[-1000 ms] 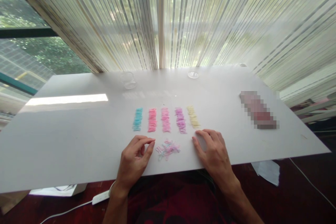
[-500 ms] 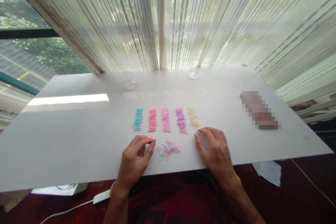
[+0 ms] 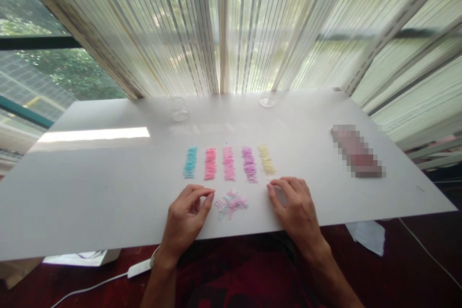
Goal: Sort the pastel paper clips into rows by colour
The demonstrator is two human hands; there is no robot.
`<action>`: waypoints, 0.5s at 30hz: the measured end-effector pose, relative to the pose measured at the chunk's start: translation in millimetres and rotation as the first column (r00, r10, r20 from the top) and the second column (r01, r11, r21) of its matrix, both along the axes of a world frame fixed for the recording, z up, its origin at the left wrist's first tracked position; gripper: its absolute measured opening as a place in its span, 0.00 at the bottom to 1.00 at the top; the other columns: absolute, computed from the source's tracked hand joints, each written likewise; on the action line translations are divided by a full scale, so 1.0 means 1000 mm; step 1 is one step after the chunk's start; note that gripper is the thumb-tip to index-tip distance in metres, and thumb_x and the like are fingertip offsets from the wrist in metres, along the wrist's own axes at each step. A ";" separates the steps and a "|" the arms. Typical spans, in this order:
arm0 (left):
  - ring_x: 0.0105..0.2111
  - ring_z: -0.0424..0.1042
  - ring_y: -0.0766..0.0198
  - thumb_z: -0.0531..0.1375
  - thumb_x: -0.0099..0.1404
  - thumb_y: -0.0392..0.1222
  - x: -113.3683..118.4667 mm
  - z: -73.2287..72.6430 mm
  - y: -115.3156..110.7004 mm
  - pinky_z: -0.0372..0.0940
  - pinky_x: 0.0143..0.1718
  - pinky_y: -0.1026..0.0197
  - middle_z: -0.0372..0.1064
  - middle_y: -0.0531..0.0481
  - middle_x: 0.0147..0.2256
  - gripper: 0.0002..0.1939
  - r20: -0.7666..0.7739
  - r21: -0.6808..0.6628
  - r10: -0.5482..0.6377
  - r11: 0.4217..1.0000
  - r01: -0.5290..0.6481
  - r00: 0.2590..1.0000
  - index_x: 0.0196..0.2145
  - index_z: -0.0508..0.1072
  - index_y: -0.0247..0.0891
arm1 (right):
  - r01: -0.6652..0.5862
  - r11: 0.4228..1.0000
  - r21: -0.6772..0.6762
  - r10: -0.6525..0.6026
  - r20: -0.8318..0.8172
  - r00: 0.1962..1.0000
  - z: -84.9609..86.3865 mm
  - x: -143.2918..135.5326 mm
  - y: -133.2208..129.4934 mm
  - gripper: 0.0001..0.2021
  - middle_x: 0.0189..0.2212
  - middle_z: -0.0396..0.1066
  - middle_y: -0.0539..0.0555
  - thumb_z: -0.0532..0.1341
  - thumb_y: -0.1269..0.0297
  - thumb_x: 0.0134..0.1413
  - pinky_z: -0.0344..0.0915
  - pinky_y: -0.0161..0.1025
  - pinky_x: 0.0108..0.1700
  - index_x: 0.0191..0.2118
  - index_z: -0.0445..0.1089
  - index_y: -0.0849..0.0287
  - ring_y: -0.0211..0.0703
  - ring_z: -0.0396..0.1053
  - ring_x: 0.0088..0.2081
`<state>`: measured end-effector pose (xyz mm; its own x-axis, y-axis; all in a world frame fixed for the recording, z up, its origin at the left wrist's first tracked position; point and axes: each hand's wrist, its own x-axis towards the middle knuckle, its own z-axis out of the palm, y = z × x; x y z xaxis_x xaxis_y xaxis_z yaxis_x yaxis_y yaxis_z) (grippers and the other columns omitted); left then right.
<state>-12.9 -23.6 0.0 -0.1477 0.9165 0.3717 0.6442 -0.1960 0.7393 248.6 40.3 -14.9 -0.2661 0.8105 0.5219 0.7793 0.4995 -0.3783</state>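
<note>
On the white table (image 3: 108,192), thin looped bands are laid in upright columns: blue (image 3: 190,162), coral (image 3: 210,163), pink (image 3: 228,163), purple (image 3: 249,164) and yellow (image 3: 267,159). A loose pile of mixed bands (image 3: 231,204) lies nearer to me, between my hands. My left hand (image 3: 187,214) rests just left of this pile, thumb and forefinger pinched together; anything between them is too small to see. Below the yellow column, my right hand (image 3: 294,207) has its thumb and forefinger tips nearly together beside a pale strand. Whether they grip it is unclear.
Two clear round dishes stand at the back, one on the left (image 3: 180,114) and one on the right (image 3: 267,101). A blurred-out reddish object (image 3: 357,151) lies to the right. Striped curtains (image 3: 224,29) hang behind the table. A white power strip (image 3: 140,268) is below the front edge.
The forefinger of my right hand has come down slightly toward the thumb, and a pale strand shows below the yellow column. My left hand stays in place.
</note>
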 end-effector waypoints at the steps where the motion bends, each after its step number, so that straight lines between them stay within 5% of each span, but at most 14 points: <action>1: 0.25 0.67 0.70 0.63 0.70 0.40 0.000 0.000 0.000 0.68 0.29 0.66 0.75 0.50 0.35 0.05 -0.002 0.003 0.000 1.000 0.000 1.000 0.39 0.81 0.40 | -0.001 1.000 -0.010 0.001 0.012 1.000 -0.001 0.000 0.000 0.06 0.39 0.74 0.59 0.59 0.64 0.70 0.69 0.51 0.45 0.43 0.73 0.58 0.54 0.69 0.42; 15: 0.26 0.67 0.70 0.63 0.71 0.37 0.000 -0.001 -0.001 0.68 0.30 0.67 0.74 0.52 0.36 0.05 -0.018 -0.005 -0.030 1.000 0.030 0.999 0.40 0.80 0.40 | 0.020 0.999 0.037 -0.019 -0.035 0.999 -0.006 -0.003 0.006 0.06 0.40 0.74 0.59 0.60 0.64 0.70 0.70 0.51 0.47 0.45 0.73 0.58 0.54 0.69 0.43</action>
<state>-12.4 -25.0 -1.3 -0.1134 0.9223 0.3695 0.6516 -0.2118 0.7284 245.9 46.2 -20.5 -0.2318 0.7952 0.5603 0.7759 0.4986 -0.3865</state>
